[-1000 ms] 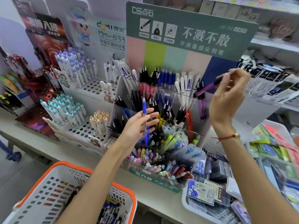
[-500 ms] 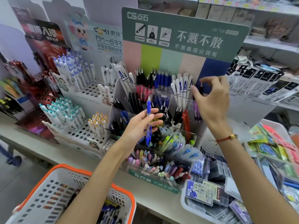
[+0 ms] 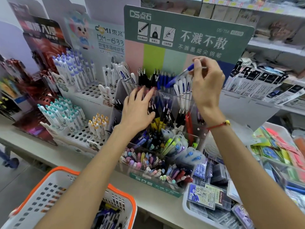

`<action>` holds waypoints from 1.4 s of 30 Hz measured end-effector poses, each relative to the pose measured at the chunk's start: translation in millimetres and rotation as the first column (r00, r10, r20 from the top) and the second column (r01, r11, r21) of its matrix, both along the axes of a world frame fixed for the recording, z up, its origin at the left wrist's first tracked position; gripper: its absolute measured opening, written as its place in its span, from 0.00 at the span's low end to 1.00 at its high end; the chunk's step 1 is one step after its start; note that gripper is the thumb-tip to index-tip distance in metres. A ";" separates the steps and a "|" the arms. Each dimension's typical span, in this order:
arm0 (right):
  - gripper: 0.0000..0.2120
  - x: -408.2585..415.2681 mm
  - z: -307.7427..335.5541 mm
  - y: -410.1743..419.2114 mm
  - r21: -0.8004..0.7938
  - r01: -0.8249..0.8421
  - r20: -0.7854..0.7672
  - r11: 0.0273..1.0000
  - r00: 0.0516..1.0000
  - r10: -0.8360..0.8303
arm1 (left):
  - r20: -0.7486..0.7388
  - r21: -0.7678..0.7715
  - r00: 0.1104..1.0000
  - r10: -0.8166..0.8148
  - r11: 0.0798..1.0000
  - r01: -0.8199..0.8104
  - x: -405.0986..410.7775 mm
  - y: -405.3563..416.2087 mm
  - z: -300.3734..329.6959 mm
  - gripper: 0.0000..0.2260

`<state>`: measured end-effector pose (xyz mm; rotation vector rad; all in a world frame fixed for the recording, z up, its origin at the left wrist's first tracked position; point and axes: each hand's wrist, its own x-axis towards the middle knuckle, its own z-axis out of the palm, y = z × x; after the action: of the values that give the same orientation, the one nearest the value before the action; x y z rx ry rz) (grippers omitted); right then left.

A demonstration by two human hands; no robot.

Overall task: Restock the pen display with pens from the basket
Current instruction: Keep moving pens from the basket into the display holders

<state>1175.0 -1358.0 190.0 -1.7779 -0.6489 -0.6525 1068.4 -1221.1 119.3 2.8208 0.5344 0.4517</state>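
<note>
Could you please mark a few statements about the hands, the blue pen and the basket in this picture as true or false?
1. The right hand pinches a blue pen above the display's back row. True.
2. The left hand grips a pen. False: its fingers are spread and hold nothing.
3. The basket has an orange rim. True.
4. The basket stands on the shelf beside the display. False: it sits below the shelf edge, at lower left.
5. A red cord circles the right wrist. True.

Both forearms reach forward, bare. Left hand (image 3: 137,111) palm down, fingers spread and fairly straight. Right hand (image 3: 207,86) raised higher, fingertips pinched together; red cord on its wrist
</note>
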 end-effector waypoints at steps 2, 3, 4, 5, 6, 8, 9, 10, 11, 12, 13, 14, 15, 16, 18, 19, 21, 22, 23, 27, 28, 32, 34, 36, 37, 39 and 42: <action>0.11 7.4 0.4 12.2 -0.134 0.002 0.046 0.991 0.999 0.004 | -0.037 0.026 0.999 0.010 1.000 -0.009 5.3 0.3 -1.3 0.34; 0.11 10.5 -0.4 17.8 -0.245 0.001 0.060 0.970 0.998 0.014 | -0.033 0.044 0.999 0.019 0.999 -0.018 6.7 -0.8 -0.9 0.34; 0.12 13.1 -1.5 23.5 -0.372 0.001 0.060 0.928 0.998 0.024 | -0.025 0.057 0.999 0.028 0.998 -0.026 7.1 -1.4 -0.8 0.34; 0.12 15.0 -2.6 28.7 -0.487 -0.006 0.044 0.873 0.999 0.031 | -0.017 0.064 0.999 0.032 0.997 -0.031 7.2 -2.0 -1.6 0.34; 0.11 16.1 -3.4 32.9 -0.567 -0.019 0.015 0.824 0.999 0.034 | -0.008 0.066 0.999 0.034 0.997 -0.034 7.2 -2.1 -3.0 0.34; 0.10 16.7 -5.9 37.5 -0.629 -0.020 -0.013 0.777 1.000 0.015 | 0.010 0.054 0.999 0.032 0.998 -0.032 6.7 -1.4 -5.6 0.32; 0.10 17.2 -7.5 38.7 -0.645 0.006 0.007 0.764 1.000 -0.002 | 0.017 0.048 0.999 0.031 0.998 -0.031 6.5 -0.4 -6.0 0.31; 0.10 17.9 -8.8 39.5 -0.660 0.037 0.038 0.750 0.999 -0.015 | 0.018 0.045 0.999 0.027 0.999 -0.028 6.5 0.5 -5.9 0.31; 0.10 18.7 -9.1 39.7 -0.666 0.064 0.073 0.743 0.997 -0.020 | 0.013 0.043 1.000 0.024 0.999 -0.025 6.7 1.2 -5.4 0.30; 0.10 19.1 -8.4 39.9 -0.663 0.080 0.101 0.744 0.995 -0.017 | 0.012 0.042 1.000 0.021 0.999 -0.021 6.8 2.0 -5.3 0.30; 0.09 19.3 -6.6 39.5 -0.658 0.090 0.125 0.747 0.992 -0.010 | 0.018 0.042 1.000 0.016 0.999 -0.016 6.6 2.2 -4.9 0.29; 0.10 18.2 -4.6 39.0 -0.659 0.097 0.147 0.746 0.989 0.002 | 0.035 0.038 0.999 0.011 0.999 -0.012 5.4 2.5 -4.4 0.29; 0.10 16.5 -3.5 37.7 -0.665 0.107 0.172 0.740 0.985 0.012 | 0.062 0.025 0.998 0.006 1.000 -0.008 3.7 2.2 -3.5 0.28; 0.12 14.1 -3.7 35.8 -0.669 0.115 0.193 0.734 0.981 0.022 | 0.097 -0.001 0.995 0.010 1.000 -0.010 1.0 1.6 -2.9 0.28; 0.17 3.7 -7.5 30.2 -0.651 0.120 0.220 0.750 0.975 0.036 | 0.186 -0.077 0.981 0.049 0.996 -0.035 -9.7 -0.1 -2.5 0.25; 0.18 -5.3 -11.4 27.6 -0.613 0.112 0.228 0.782 0.973 0.040 | 0.233 -0.118 0.969 0.083 0.991 -0.056 -18.3 -0.5 -2.5 0.23; 0.16 -28.1 -22.6 24.2 -0.503 0.051 0.225 0.863 0.972 0.074 | 0.301 -0.204 0.940 0.158 0.974 -0.098 -38.4 0.2 -5.0 0.19; 0.14 -43.2 -30.7 25.7 -0.467 -0.008 0.208 0.884 0.971 0.118 | 0.317 -0.243 0.926 0.206 0.961 -0.131 -51.9 1.5 -8.2 0.18; 0.11 -58.7 -39.2 27.7 -0.453 -0.078 0.174 0.888 0.969 0.174 | 0.324 -0.275 0.911 0.254 0.947 -0.166 -65.1 3.3 -13.2 0.16; 0.06 -121.4 -87.5 51.2 -0.490 -0.377 -0.052 0.786 0.913 0.405 | 0.264 -0.455 0.857 0.443 0.840 -0.294 -134.1 12.8 -48.3 0.12; 0.06 -133.9 -101.1 58.7 -0.510 -0.432 -0.121 0.743 0.892 0.436 | 0.216 -0.490 0.845 0.489 0.803 -0.339 -151.0 14.5 -59.0 0.12; 0.06 -186.2 -158.8 88.9 -0.623 -0.646 -0.438 0.442 0.756 0.486 | -0.017 -0.535 0.783 0.622 0.656 -0.533 -226.1 18.9 -111.5 0.12; 0.07 -211.1 -188.1 99.0 -0.666 -0.698 -0.532 0.263 0.691 0.489 | -0.119 -0.531 0.730 0.673 0.578 -0.620 -260.4 18.3 -139.6 0.12; 0.06 -231.6 -217.2 103.9 -0.689 -0.718 -0.604 0.098 0.644 0.469 | -0.231 -0.529 0.668 0.708 0.484 -0.697 -290.4 14.8 -166.4 0.12; 0.05 -243.1 -235.8 107.2 -0.686 -0.728 -0.644 0.005 0.610 0.462 | -0.278 -0.537 0.639 0.717 0.436 -0.723 -305.9 12.9 -182.8 0.12; 0.08 -262.6 -277.7 112.3 -0.670 -0.727 -0.705 -0.149 0.560 0.436 | -0.347 -0.549 0.586 0.732 0.348 -0.760 -330.2 8.2 -217.8 0.13; 0.08 -285.6 -329.8 118.0 -0.696 -0.645 -0.716 -0.316 0.591 0.372 | -0.473 -0.551 0.524 0.709 0.226 -0.803 -360.1 -1.2 -270.3 0.15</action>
<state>889.3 -1240.0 -139.8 -2.2887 -2.0107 1.1056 708.3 -1222.3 -151.0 1.6004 1.7262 0.1216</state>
